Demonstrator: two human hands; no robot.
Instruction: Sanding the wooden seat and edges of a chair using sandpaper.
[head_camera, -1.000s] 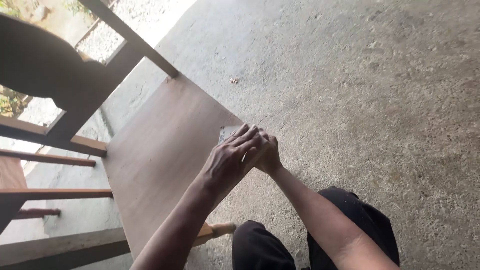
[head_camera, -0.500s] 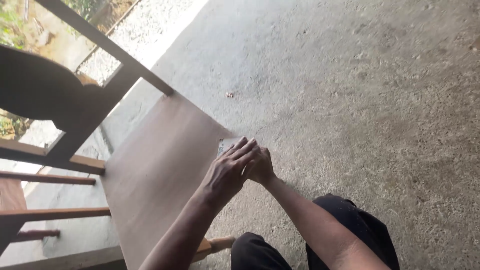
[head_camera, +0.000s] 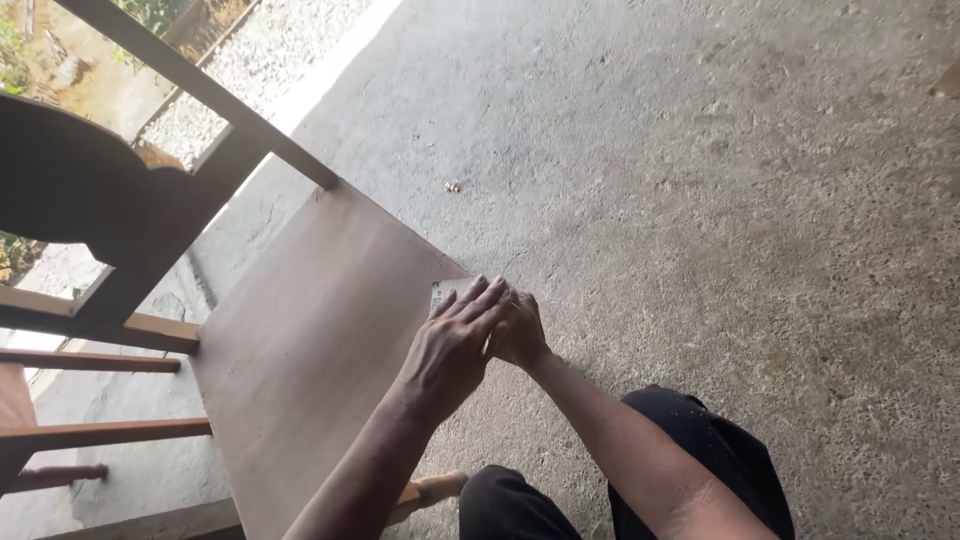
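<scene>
- Left hand (head_camera: 455, 345) laid flat, fingers straight, pressing a small grey sheet (head_camera: 441, 294) onto the brown wooden board (head_camera: 310, 340).
- Right hand (head_camera: 520, 330) tucked behind the left, touching it; grip hidden, cannot tell.
- Sheet peeking out just past the left fingertips, at the board's edge.
- Grey concrete floor (head_camera: 700, 200) beyond both hands.

A flat brown wooden panel (head_camera: 320, 350) of a piece of furniture, framed by darker wooden rails (head_camera: 200, 85), stands over a rough grey concrete floor (head_camera: 700, 200). At the panel's near right edge lies a small pale sheet, likely sandpaper (head_camera: 440, 294), mostly hidden. A small scrap of debris (head_camera: 453, 186) lies on the floor beyond the panel's far corner.
</scene>
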